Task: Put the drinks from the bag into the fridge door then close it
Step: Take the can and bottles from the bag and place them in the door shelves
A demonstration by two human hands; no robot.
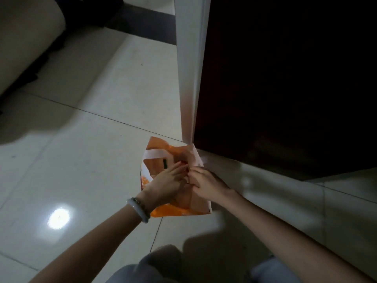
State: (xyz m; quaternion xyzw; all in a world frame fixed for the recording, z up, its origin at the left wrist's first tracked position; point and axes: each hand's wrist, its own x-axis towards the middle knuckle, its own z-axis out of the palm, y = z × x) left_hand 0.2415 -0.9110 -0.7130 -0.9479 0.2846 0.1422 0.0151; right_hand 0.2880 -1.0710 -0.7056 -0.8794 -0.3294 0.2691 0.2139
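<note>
An orange and white paper bag point(161, 160) stands on the tiled floor, just in front of the bottom corner of a tall white panel point(190, 78). Both my hands meet at the bag's top opening. My left hand point(167, 183), with bracelets on its wrist, lies over the near rim, its fingers reaching into the mouth. My right hand point(206, 183) is curled and pinches the bag's upper edge on the right. A small dark green strip shows inside the bag; no drink can be made out. The dark surface point(285, 78) right of the white panel is too dim to read.
Glossy pale floor tiles point(81, 160) spread to the left, with a bright light reflection. A beige rounded piece of furniture point(26, 37) sits at the far left. My knees point(163, 266) are at the bottom of the view.
</note>
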